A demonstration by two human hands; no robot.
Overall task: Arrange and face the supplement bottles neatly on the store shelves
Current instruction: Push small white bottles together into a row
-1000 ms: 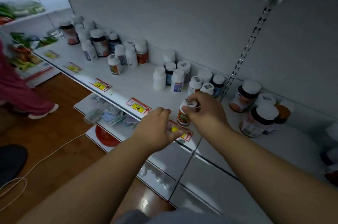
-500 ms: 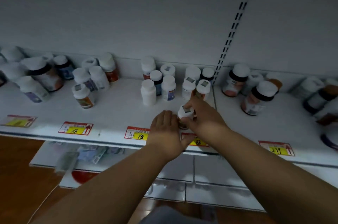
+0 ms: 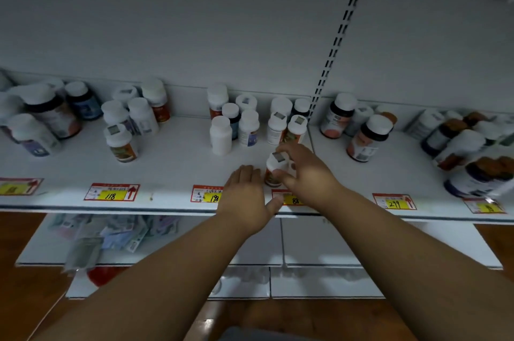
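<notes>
A small white-capped bottle (image 3: 274, 166) with an orange-green label stands near the front edge of the white shelf (image 3: 172, 171). My right hand (image 3: 306, 173) grips it around the cap and side, thumb in front. My left hand (image 3: 246, 198) lies flat and open just left of the bottle, fingers straight and pointing toward the back, beside the bottle's base. Behind them a cluster of white-capped bottles (image 3: 249, 127) stands in loose rows. More bottles (image 3: 122, 129) are grouped at the left, and larger dark-collared bottles (image 3: 367, 136) at the right.
Red and yellow price tags (image 3: 111, 192) line the shelf's front edge. A slotted upright (image 3: 333, 54) divides the back panel. A lower shelf (image 3: 180, 246) holds flat packets (image 3: 111, 235) at the left. Wooden floor (image 3: 22, 285) shows below. Tilted bottles (image 3: 472, 173) crowd the far right.
The camera has swung round to face the shelf squarely and moved closer. Both hands stay at the same small bottle; the left hand's fingers have straightened beside it.
</notes>
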